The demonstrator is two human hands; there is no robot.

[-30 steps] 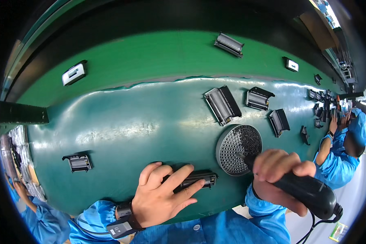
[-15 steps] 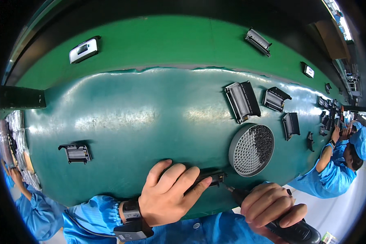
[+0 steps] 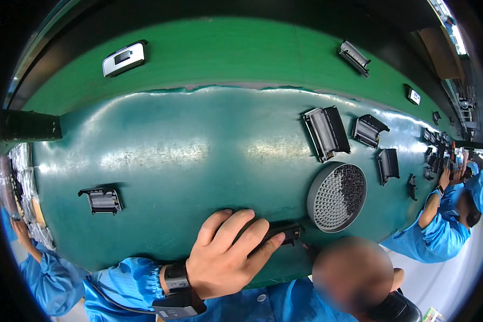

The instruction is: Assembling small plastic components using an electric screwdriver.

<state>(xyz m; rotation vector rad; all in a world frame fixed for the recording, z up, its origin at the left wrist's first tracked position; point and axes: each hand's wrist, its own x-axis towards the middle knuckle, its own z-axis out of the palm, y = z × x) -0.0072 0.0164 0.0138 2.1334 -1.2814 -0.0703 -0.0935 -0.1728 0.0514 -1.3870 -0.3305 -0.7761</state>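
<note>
My left hand (image 3: 228,255) lies over a dark, narrow plastic part (image 3: 292,233) at the near side of the bench, its fingers curled round it. Only the part's right end shows past my thumb; the rest is hidden. To its right, my right hand (image 3: 354,273) is wrapped round a black electric screwdriver (image 3: 405,308). A blur covers most of that hand and the tool's middle. The driver's thin tip points toward the part's right end; whether it touches, I cannot tell. Just beyond the tip is a round grey tray (image 3: 327,204) with rows of holes, its right side dark with small screws.
Several black-and-grey housings, including one large housing (image 3: 326,133), lie beyond the tray, and a single housing (image 3: 103,200) lies at left. A green strip (image 3: 225,53) along the far side carries a white-faced unit (image 3: 124,59) and others. A co-worker (image 3: 451,220) in blue sits at right.
Units on the green strip have shifted right relative to the bench. The whole view has moved slightly. Both hands keep nearly the same pose over the part and the screwdriver.
</note>
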